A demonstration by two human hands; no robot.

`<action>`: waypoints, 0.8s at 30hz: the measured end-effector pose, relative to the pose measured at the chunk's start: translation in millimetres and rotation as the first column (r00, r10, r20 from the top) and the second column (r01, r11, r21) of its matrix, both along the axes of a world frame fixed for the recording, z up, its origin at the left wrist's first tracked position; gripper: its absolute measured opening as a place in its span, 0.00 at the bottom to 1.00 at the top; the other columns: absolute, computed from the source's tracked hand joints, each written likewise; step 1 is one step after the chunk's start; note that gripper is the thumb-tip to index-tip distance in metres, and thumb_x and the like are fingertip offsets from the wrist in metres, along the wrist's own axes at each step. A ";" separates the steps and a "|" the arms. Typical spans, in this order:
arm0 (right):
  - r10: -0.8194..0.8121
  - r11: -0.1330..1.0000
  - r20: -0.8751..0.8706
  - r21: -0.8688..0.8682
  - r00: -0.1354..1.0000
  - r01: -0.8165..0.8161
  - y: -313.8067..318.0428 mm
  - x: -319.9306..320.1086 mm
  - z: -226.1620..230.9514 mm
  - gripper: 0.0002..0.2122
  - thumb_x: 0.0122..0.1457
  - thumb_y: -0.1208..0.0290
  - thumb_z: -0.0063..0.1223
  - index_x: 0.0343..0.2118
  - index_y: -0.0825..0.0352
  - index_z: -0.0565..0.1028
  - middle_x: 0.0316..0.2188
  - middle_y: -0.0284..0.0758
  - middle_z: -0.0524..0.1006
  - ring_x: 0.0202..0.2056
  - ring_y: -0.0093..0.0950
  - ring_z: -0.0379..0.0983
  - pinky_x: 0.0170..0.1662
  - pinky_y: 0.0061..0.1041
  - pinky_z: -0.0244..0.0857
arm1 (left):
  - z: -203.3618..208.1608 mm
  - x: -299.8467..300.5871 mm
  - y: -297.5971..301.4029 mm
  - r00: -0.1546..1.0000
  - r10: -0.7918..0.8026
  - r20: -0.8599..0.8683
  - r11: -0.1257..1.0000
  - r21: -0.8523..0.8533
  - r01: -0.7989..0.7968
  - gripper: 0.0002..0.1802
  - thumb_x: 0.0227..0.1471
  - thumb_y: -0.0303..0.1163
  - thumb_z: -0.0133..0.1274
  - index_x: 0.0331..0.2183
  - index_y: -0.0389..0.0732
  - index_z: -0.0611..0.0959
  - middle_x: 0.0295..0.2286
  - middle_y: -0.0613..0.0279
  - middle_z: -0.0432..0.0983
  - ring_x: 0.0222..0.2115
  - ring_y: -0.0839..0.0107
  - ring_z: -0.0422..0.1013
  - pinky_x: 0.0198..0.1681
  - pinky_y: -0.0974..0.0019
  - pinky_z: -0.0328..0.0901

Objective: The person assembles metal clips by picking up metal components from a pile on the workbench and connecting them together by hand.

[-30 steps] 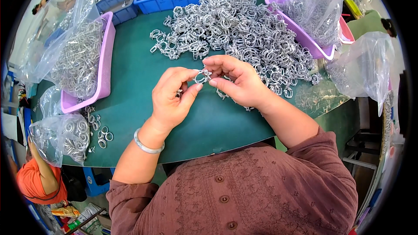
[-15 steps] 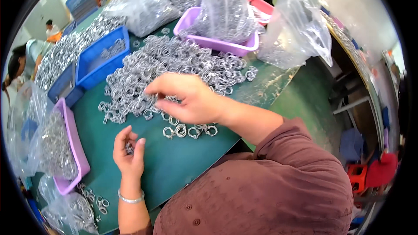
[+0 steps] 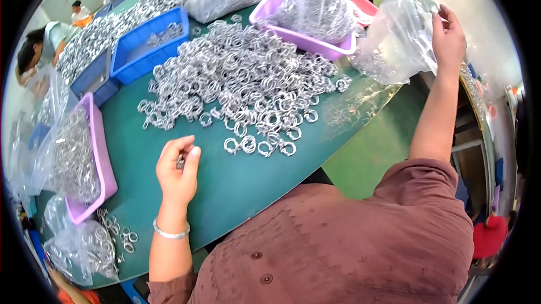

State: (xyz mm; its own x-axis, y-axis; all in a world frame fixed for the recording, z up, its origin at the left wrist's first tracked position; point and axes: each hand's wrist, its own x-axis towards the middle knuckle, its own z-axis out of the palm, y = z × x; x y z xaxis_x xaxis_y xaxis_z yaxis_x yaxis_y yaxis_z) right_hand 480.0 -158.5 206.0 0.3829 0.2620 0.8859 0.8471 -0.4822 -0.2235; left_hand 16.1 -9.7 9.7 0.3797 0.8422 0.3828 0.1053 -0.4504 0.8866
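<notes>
At the upper right my right hand (image 3: 449, 42) has its fingers closed at the rim of a clear plastic bag (image 3: 397, 30), which holds small pieces at its bottom. My left hand (image 3: 178, 171) hovers over the green table (image 3: 225, 191), its fingers curled around a small metal part (image 3: 181, 161), mostly hidden by them. Beyond it lies a wide heap of silver metal rings (image 3: 236, 73). Several loose rings (image 3: 265, 147) rest at the heap's near side.
A purple tray (image 3: 313, 47) with a bag of metal parts stands behind the heap, beside a blue tray (image 3: 128, 70). Another purple tray (image 3: 102, 154) and a bag of rings (image 3: 96, 247) are at the left. Co-workers (image 3: 39, 50) sit at the far left.
My right hand has moved from over the ring heap to the clear bag's rim at the upper right. My left hand stays curled around the small part. The view has shifted slightly.
</notes>
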 end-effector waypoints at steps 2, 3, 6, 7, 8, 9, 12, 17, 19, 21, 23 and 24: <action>-0.071 0.987 0.007 -0.143 0.997 0.071 28.1 -2.2 -3.5 0.14 0.52 0.65 0.52 0.41 0.62 0.75 0.37 0.38 0.76 0.38 0.33 0.73 0.42 0.26 0.65 | -1.3 -5.7 9.2 0.999 0.048 -0.016 0.999 -0.001 -0.048 0.09 0.45 0.21 0.53 0.33 0.34 0.78 0.26 0.64 0.70 0.24 0.80 0.65 0.27 0.78 0.61; -0.061 0.987 0.002 -0.147 0.998 0.060 26.0 -7.2 -5.7 0.14 0.52 0.65 0.52 0.41 0.62 0.75 0.37 0.38 0.76 0.38 0.33 0.73 0.42 0.26 0.65 | -0.4 -3.8 4.7 0.999 0.040 -0.028 0.999 -0.001 -0.040 0.09 0.45 0.21 0.53 0.33 0.34 0.78 0.26 0.64 0.70 0.24 0.80 0.65 0.27 0.78 0.61; 0.128 0.992 0.341 -0.036 0.931 -0.123 37.8 -44.1 -16.0 0.13 0.51 0.68 0.52 0.40 0.63 0.75 0.39 0.38 0.75 0.41 0.34 0.71 0.44 0.27 0.64 | 1.7 -4.6 3.6 0.998 0.046 -0.038 0.999 -0.005 -0.046 0.09 0.45 0.21 0.54 0.33 0.34 0.78 0.25 0.65 0.70 0.24 0.80 0.65 0.27 0.77 0.61; 0.290 0.955 0.349 -0.044 0.891 -0.294 55.7 -66.7 -20.4 0.13 0.50 0.70 0.53 0.40 0.64 0.75 0.39 0.38 0.75 0.41 0.34 0.71 0.44 0.27 0.64 | 0.5 -7.6 10.3 0.998 0.050 -0.043 0.999 -0.011 -0.050 0.08 0.45 0.22 0.54 0.33 0.34 0.78 0.25 0.65 0.70 0.23 0.80 0.65 0.27 0.77 0.61; 0.433 0.895 0.343 -0.054 0.834 -0.442 53.3 -80.2 -28.9 0.13 0.49 0.72 0.54 0.40 0.64 0.74 0.38 0.38 0.75 0.41 0.34 0.71 0.45 0.27 0.63 | -0.5 -2.4 0.7 0.997 0.039 -0.060 0.999 -0.025 -0.040 0.08 0.45 0.22 0.54 0.33 0.34 0.78 0.24 0.65 0.70 0.23 0.80 0.65 0.27 0.77 0.61; 0.560 0.825 0.260 -0.087 0.786 -0.559 71.5 -100.5 -36.0 0.13 0.49 0.73 0.54 0.39 0.65 0.74 0.38 0.38 0.75 0.41 0.34 0.71 0.45 0.27 0.63 | 1.9 -5.6 8.5 0.997 0.045 -0.063 0.999 0.003 -0.045 0.08 0.45 0.22 0.54 0.33 0.34 0.78 0.24 0.65 0.70 0.23 0.80 0.65 0.27 0.77 0.61; 0.803 0.553 -0.116 -0.220 0.584 -0.804 89.2 -149.3 -76.0 0.12 0.47 0.74 0.56 0.37 0.68 0.74 0.34 0.38 0.75 0.38 0.36 0.71 0.42 0.29 0.64 | -1.1 -5.1 -1.2 0.997 0.026 -0.069 1.000 -0.014 -0.027 0.08 0.45 0.22 0.54 0.33 0.35 0.78 0.24 0.65 0.70 0.23 0.80 0.65 0.27 0.77 0.61; 0.809 0.292 -0.318 -0.513 0.495 -0.807 141.9 -199.5 -132.7 0.13 0.48 0.72 0.54 0.38 0.67 0.72 0.36 0.40 0.72 0.41 0.38 0.67 0.46 0.34 0.59 | -2.7 -7.2 8.5 0.996 0.026 -0.084 1.000 -0.006 -0.027 0.08 0.46 0.22 0.53 0.33 0.34 0.78 0.25 0.68 0.70 0.23 0.83 0.63 0.27 0.79 0.60; 0.798 0.249 -0.342 -0.562 0.495 -0.789 153.8 -213.0 -147.6 0.15 0.46 0.71 0.55 0.39 0.67 0.72 0.35 0.39 0.70 0.42 0.38 0.65 0.46 0.35 0.57 | -3.7 -8.1 8.8 0.996 0.021 -0.084 1.000 -0.010 -0.022 0.07 0.47 0.22 0.53 0.33 0.34 0.78 0.26 0.70 0.69 0.24 0.85 0.62 0.27 0.80 0.58; 0.787 0.249 -0.318 -0.622 0.529 -0.743 162.9 -222.7 -153.3 0.16 0.45 0.70 0.56 0.39 0.66 0.72 0.35 0.36 0.69 0.42 0.36 0.63 0.47 0.34 0.55 | -4.0 -8.9 10.3 0.997 0.021 -0.074 1.000 -0.019 -0.023 0.08 0.45 0.22 0.54 0.32 0.34 0.78 0.24 0.65 0.71 0.22 0.80 0.64 0.26 0.77 0.61; 0.787 0.259 -0.299 -0.633 0.540 -0.729 166.6 -227.1 -155.3 0.16 0.44 0.70 0.57 0.38 0.65 0.72 0.35 0.36 0.68 0.42 0.36 0.63 0.47 0.34 0.55 | -3.1 -9.2 9.4 0.997 0.022 -0.080 0.999 -0.026 -0.024 0.08 0.45 0.23 0.54 0.32 0.34 0.78 0.24 0.65 0.71 0.22 0.80 0.64 0.26 0.77 0.61; 0.774 0.243 -0.308 -0.663 0.554 -0.708 167.7 -228.3 -154.8 0.15 0.44 0.69 0.57 0.36 0.64 0.73 0.35 0.36 0.69 0.42 0.36 0.63 0.46 0.36 0.55 | -2.5 -9.2 8.1 0.996 0.017 -0.087 0.999 -0.034 -0.020 0.08 0.45 0.23 0.54 0.32 0.34 0.78 0.24 0.65 0.70 0.22 0.80 0.64 0.26 0.77 0.61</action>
